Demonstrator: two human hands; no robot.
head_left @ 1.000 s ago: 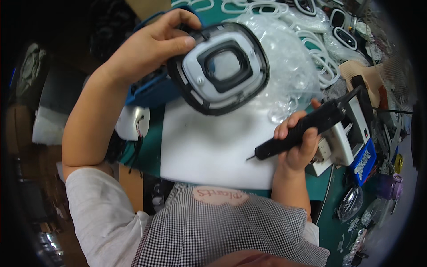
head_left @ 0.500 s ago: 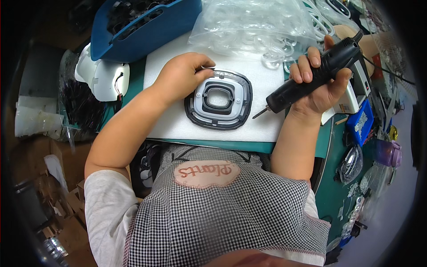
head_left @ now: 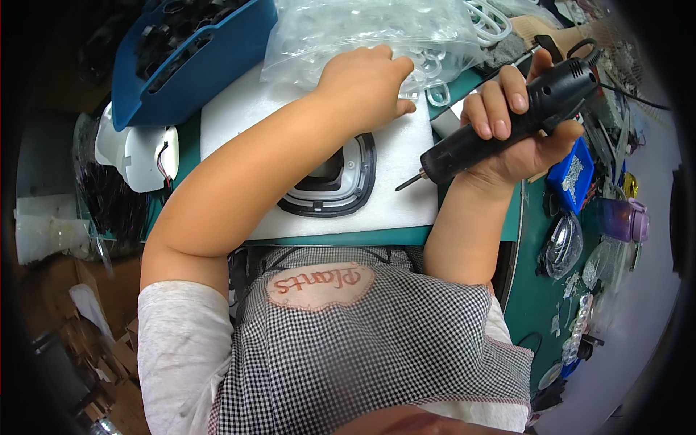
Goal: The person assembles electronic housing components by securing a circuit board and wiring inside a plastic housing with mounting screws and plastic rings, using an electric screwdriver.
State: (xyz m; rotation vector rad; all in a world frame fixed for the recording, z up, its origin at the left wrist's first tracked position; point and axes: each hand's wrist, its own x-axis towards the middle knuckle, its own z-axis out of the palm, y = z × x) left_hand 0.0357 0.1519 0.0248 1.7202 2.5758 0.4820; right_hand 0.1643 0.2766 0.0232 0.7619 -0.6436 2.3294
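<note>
Two hands work here: the right hand (head_left: 518,138) is clenched around a black electric screwdriver (head_left: 507,119), while the left hand (head_left: 366,80) reaches far into the clear plastic bag (head_left: 348,32), fingers seemingly curled. The black-rimmed white housing (head_left: 341,185) lies on the white foam pad (head_left: 406,174), near and left of the screwdriver's tip, partly hidden under the left forearm.

Black screwdriver (head_left: 507,119); white foam pad (head_left: 391,181); blue bin (head_left: 196,65); black-white checked apron (head_left: 362,348).

We see a green worktop (head_left: 540,290) crowded with clutter along its right edge. To our left the brown floor (head_left: 109,290) lies lower, strewn with cardboard boxes (head_left: 87,341) and white scraps. Light falls evenly from above; the corners of the view go dark.
</note>
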